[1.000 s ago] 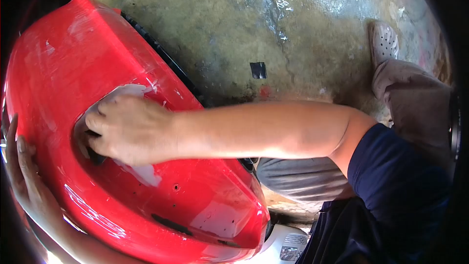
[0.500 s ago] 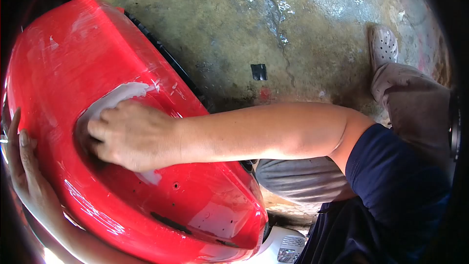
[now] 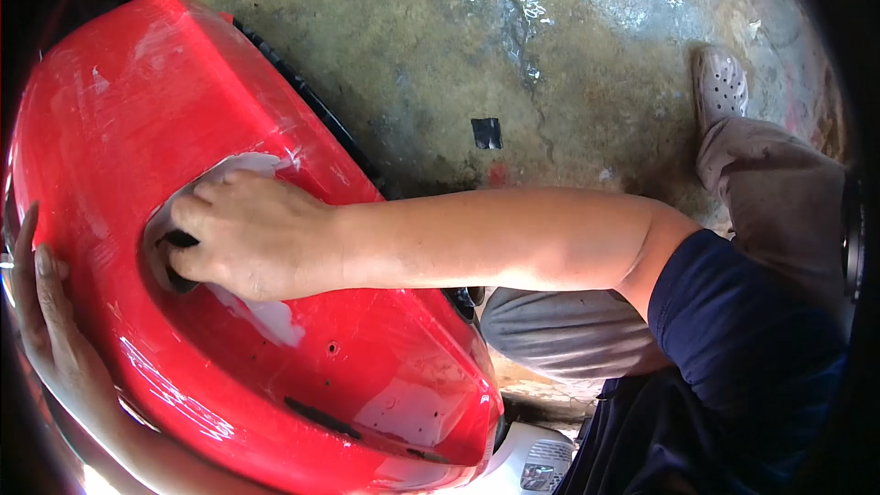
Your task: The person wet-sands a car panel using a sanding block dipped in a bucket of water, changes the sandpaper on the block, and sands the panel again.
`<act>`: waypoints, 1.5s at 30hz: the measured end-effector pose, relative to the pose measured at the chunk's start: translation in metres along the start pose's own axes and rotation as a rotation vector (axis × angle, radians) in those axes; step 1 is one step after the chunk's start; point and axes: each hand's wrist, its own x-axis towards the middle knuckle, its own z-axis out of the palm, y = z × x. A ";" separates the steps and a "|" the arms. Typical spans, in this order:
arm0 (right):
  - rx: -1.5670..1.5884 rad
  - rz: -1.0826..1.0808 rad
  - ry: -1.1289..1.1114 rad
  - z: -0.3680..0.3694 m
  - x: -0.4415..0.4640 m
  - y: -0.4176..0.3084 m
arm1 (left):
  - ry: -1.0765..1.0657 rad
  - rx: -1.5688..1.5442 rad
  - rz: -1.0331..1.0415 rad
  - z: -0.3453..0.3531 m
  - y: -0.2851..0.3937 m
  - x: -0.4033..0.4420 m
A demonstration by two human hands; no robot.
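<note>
A large glossy red shell [image 3: 101,156], perhaps a vehicle body panel, lies tilted across the left side. Pale grey patches [image 3: 268,313] mark its surface around a recess. My right hand [image 3: 257,234] presses down at this recess with curled fingers. Something dark shows beside and below its fingertips; whether it is held or an opening in the shell cannot be made out. At the far left edge, my left hand [image 3: 60,321] rests against the shell's outer side with fingers stretched out.
A stained concrete floor [image 3: 412,64] with wet streaks and a small black square [image 3: 487,133] lies beyond the shell. A perforated clog [image 3: 722,82] and a grey trouser leg [image 3: 770,165] are at right. A white object with a printed label [image 3: 541,463] stands at the bottom.
My right hand has shifted within the recess, slightly down and back up, uncovering and covering parts of the grey patch. My left hand stays nearly in place.
</note>
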 end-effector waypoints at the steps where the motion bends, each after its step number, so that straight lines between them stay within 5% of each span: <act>1: 0.016 -0.018 0.032 0.004 -0.001 -0.001 | 0.000 0.007 0.001 -0.001 -0.002 0.001; 5: 0.086 -0.107 -0.190 -0.013 0.008 0.022 | -0.007 0.106 0.031 -0.001 0.004 0.003; 9: -0.027 0.174 -0.041 0.006 -0.002 -0.017 | -0.026 0.057 0.045 -0.002 -0.002 0.003; 13: 0.044 0.019 -0.061 -0.001 0.001 0.002 | -0.036 0.139 0.169 -0.001 0.008 0.006; 22: -0.034 -0.066 -0.068 -0.009 0.006 0.011 | 0.008 0.042 -0.033 -0.014 -0.034 0.005; 35: -0.017 -0.013 -0.162 -0.007 0.006 -0.016 | -0.062 0.048 0.081 -0.001 0.005 0.004; 45: -0.074 0.044 -0.034 -0.009 0.001 -0.006 | -0.048 0.093 0.084 0.000 0.003 0.001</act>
